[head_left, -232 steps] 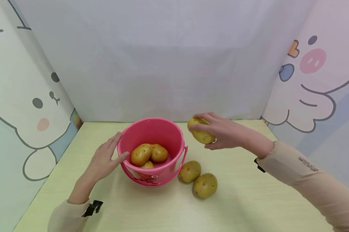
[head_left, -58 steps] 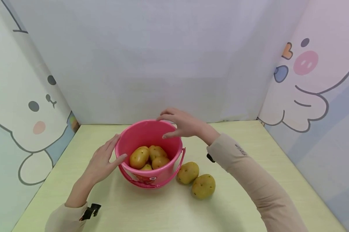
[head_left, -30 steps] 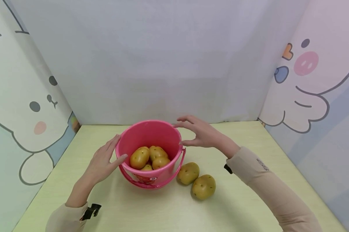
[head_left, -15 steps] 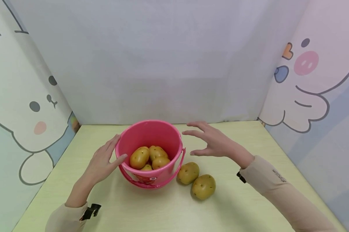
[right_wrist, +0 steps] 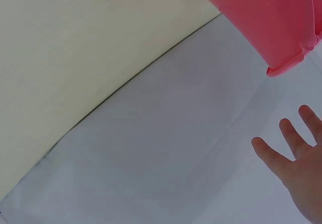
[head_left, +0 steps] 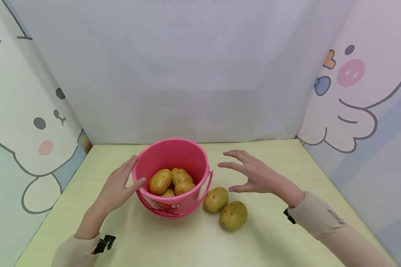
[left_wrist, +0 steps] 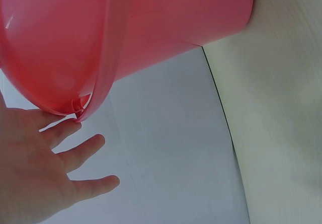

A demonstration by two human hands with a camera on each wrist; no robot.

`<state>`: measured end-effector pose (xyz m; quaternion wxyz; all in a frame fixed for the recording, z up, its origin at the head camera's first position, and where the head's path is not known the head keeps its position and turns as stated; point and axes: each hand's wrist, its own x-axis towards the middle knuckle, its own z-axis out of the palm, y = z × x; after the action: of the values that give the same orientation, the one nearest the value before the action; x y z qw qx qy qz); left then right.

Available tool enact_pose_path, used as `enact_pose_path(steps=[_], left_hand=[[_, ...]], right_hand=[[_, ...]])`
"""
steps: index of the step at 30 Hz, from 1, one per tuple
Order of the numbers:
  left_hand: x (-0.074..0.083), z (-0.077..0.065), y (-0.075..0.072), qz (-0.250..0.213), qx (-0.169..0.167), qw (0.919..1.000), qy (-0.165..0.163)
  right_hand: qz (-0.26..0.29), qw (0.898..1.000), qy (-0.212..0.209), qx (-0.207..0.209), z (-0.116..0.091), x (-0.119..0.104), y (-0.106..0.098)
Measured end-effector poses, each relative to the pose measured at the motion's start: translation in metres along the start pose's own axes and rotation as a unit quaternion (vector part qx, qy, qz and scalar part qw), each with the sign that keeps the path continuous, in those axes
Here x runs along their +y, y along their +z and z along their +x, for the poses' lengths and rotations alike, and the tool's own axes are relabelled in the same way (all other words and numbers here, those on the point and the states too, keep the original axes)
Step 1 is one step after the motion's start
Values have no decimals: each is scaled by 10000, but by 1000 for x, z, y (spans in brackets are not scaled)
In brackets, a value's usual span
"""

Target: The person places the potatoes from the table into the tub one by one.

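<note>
A pink bucket stands on the table with several potatoes inside it. My left hand rests at the bucket's left rim, its fingers extended along the outside and the thumb over the edge. In the left wrist view the fingers of this hand spread near the handle's hinge. To the right of the bucket my right hand hovers with parted fingers, holding nothing. Just below it two potatoes lie on the table, a nearer potato and another potato beside the bucket.
The bucket's pink handle hangs down at its front and right side. A pale wall rises behind the light wooden table. Side panels with cartoon animals flank it.
Compared with 7.7 s ago, the potato then in my right hand is in the bucket. Since letting go, that hand has moved from above the bucket rightward and nearer. The left hand stays put.
</note>
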<state>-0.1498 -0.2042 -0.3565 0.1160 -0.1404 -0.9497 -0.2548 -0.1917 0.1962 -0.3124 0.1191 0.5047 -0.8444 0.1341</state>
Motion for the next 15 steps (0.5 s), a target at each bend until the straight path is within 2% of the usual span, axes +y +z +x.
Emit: enact_pose_path(steps=[6,15], left_hand=[[0,0,-1,-8,6,10000,31],[1,0,-1,-5,-16,10000,-27]], right_hand=[[-76,9999,128,-79,-13,0,5],[-195,9998,60,-58,-27,-1,14]])
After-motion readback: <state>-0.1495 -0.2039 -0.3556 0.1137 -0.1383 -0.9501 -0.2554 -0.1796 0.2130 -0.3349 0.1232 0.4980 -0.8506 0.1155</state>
